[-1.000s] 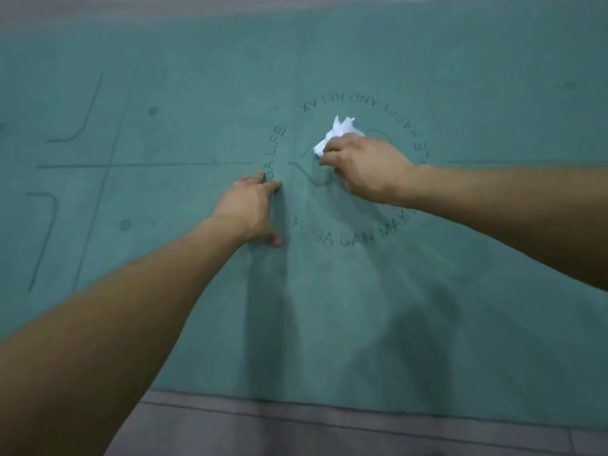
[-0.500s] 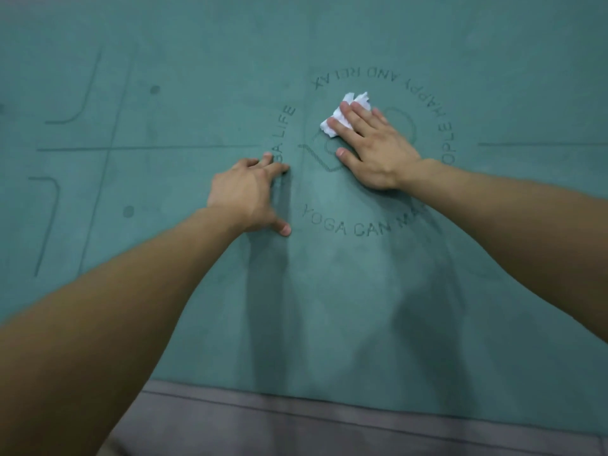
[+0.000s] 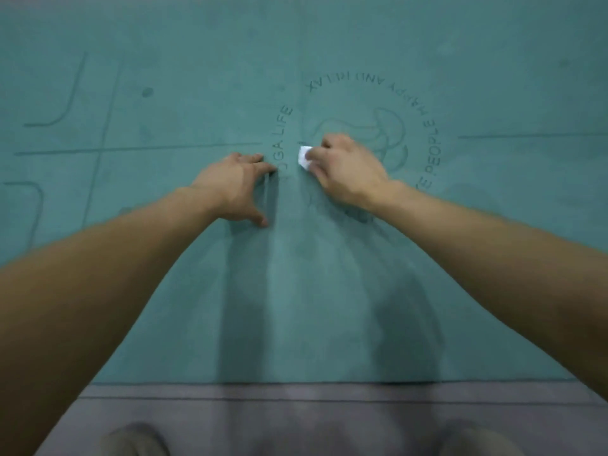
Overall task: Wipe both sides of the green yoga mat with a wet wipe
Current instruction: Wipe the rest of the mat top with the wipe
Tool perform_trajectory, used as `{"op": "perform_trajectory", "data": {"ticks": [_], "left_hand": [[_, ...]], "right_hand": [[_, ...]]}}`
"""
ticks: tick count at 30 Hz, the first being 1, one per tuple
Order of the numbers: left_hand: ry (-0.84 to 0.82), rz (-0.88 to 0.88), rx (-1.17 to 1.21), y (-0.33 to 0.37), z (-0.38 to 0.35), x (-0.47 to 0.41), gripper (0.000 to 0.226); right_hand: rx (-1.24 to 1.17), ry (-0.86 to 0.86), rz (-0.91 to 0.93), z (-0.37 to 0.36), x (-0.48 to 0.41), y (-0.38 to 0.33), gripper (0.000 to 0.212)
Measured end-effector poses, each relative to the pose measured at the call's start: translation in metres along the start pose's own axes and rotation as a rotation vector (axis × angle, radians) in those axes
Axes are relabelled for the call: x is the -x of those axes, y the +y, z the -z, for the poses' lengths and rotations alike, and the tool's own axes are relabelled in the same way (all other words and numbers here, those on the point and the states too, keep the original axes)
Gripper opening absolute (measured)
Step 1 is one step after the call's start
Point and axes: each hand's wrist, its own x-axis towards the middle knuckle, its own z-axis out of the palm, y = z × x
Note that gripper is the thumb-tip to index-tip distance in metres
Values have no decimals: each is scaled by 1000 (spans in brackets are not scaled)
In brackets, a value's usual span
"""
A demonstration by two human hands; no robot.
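The green yoga mat lies flat and fills most of the view, with a printed ring of text and a logo in its middle. My right hand presses a crumpled white wet wipe onto the mat at the left part of the ring; only a small corner of the wipe shows past the fingers. My left hand rests palm down on the mat just left of the wipe, fingers spread and holding nothing.
The mat's near edge runs across the bottom, with grey floor below it. My knees show blurred at the bottom edge. Alignment lines and dots are printed on the mat's left part.
My right hand has drawn the wipe toward me and to the left, from the far part of the ring to beside my left hand. The left hand has stayed planted.
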Motion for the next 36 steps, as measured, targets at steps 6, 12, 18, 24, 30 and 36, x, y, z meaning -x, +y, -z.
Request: {"op": "perform_trajectory", "data": {"ticks": [6, 12, 18, 24, 30, 36], "left_hand": [[-30, 24, -16, -17, -12, 7, 145], [4, 66, -113, -5, -3, 0, 150], [3, 63, -116, -5, 0, 6, 150], [15, 63, -118, -5, 1, 8, 149], [21, 62, -122, -4, 1, 5, 149], [6, 74, -127, -3, 2, 7, 150]], "right_hand": [[-20, -90, 4, -25, 20, 2, 62], [-48, -96, -191, -45, 20, -32, 84], [51, -127, -95, -35, 33, 1, 79], [-26, -71, -310, -40, 16, -13, 81], [-151, 191, -347, -17, -1, -21, 38], [-243, -55, -414, 8, -1, -18, 52]]}}
